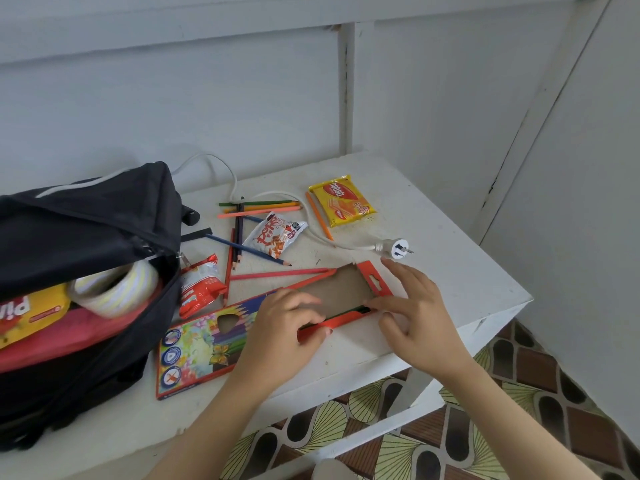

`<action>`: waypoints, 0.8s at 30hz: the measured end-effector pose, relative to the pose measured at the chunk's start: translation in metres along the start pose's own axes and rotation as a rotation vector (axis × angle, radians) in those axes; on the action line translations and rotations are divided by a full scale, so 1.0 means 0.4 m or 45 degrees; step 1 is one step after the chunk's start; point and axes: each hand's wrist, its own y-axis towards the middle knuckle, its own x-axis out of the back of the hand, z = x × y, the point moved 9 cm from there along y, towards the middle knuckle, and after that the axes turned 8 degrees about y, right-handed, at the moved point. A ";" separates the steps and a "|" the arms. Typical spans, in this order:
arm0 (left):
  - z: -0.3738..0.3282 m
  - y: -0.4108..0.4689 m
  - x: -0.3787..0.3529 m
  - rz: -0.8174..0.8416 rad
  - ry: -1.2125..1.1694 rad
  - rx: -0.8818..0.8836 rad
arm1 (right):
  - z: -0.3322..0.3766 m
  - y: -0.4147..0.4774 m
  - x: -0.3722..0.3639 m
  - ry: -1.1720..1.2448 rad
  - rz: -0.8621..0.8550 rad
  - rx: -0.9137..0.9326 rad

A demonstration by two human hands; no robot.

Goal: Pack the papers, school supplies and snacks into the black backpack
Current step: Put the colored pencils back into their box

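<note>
Soft, even light fills the scene brightly, with a cool bluish cast on the white walls. Faint, soft-edged shadows lie under the left hand (277, 337) and right hand (419, 317) on the pencil box (194, 351) and the tabletop (450, 282). The yellow snack packet (341, 200) shows a mild sheen. The tape roll (114, 289) in the backpack (86, 220) at left is blurred. Wall lines lean toward the edges.

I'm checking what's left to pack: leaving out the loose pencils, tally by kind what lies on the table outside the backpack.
Snack packets: 3 (yellow packet, white packet, red packet)
Pencil box: 1
Cord with plug: 1
Total: 5
</note>
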 end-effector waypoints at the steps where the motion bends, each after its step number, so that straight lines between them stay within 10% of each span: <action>1: 0.001 -0.001 -0.003 0.004 -0.015 0.013 | 0.008 0.009 0.003 0.046 -0.016 0.008; 24: 0.262 0.166 0.126 0.134 0.366 0.284 | 0.081 0.283 -0.184 -0.481 0.319 0.026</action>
